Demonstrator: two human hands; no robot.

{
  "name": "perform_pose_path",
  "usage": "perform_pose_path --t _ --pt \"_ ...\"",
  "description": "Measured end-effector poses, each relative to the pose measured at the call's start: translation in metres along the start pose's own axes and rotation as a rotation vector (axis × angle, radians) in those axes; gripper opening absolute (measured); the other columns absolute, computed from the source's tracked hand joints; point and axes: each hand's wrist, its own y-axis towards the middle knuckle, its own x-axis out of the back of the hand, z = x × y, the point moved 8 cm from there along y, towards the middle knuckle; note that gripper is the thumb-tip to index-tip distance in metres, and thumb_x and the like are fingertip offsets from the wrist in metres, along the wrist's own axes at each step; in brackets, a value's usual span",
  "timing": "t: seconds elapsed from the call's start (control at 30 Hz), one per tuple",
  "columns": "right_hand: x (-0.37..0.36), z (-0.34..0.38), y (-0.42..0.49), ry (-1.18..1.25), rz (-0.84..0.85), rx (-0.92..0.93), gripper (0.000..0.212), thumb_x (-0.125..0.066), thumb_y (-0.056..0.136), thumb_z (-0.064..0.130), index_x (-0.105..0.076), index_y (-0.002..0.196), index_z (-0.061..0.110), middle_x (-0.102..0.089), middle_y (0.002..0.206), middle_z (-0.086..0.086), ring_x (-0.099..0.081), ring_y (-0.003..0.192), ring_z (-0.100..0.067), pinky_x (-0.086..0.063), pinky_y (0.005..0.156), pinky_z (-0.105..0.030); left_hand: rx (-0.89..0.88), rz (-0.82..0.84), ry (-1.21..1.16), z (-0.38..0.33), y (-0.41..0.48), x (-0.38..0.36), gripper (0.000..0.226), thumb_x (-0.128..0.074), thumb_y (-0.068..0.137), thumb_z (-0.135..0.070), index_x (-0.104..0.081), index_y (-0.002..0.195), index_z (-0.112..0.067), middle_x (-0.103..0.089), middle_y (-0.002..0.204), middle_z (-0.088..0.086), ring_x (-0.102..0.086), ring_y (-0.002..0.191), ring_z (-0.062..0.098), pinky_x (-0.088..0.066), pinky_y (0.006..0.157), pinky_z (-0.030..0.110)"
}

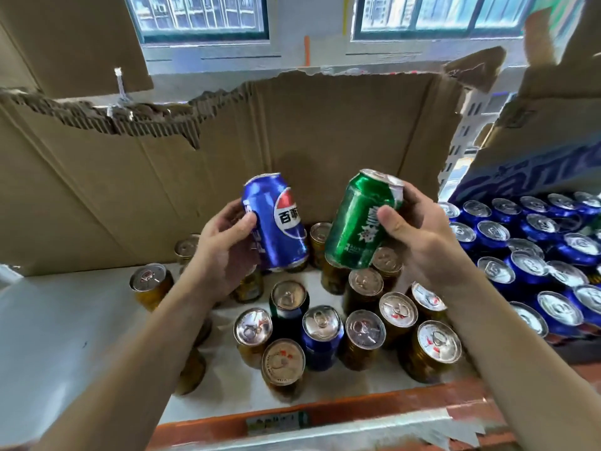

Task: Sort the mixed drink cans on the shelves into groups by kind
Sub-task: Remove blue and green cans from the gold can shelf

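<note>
The shelf's orange edge [357, 406] runs nearest. The bare white shelf [65, 327] lies open to the left. Gold cans [367, 340] bunch mid-shelf around a standing blue can [322, 336]. Above them the left grip [221, 252] clasps a tilted cola can [276, 222], and the right grip [426, 242] clasps a tilted green can [361, 222]; the two cans are just apart. Packed blue cans [527, 271] fill the right. A torn cardboard wall [195, 190] closes the far side.

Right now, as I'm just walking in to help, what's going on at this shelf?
A person holds two cans above the shelf: the left hand grips a blue cola can, the right hand a green can. Beneath stand gold cans with a stray blue can among them. To the right, a group of blue cans is already gathered.
</note>
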Motion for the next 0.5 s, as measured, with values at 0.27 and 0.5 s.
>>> perform_pose_path --t 0.27,0.5 --pt "0.038 -0.009 -0.042 0.203 -0.224 -0.007 0.066 -0.076 0.077 0.041 -0.055 0.129 0.008 -0.066 0.120 -0.014 -0.061 0.117 -0.036 -0.054 0.090 -0.049 0.299 -0.040 -0.073 0.059 -0.027 -0.063 0.046 -0.039 0.091 -0.038 -0.069 0.106 -0.006 -0.074 0.092 0.012 -0.071 0.079 0.027 -0.054 0.074 0.042" --pt "0.095 -0.001 -0.107 0.246 -0.424 -0.040 0.043 -0.064 0.084 0.034 -0.061 0.115 0.006 -0.072 0.099 -0.011 -0.070 0.090 -0.028 -0.058 0.068 -0.041 0.355 0.061 0.010 0.097 -0.028 -0.125 0.058 -0.056 0.075 -0.047 -0.070 0.114 -0.007 -0.073 0.097 0.013 -0.069 0.082 0.028 -0.058 0.070 0.039"
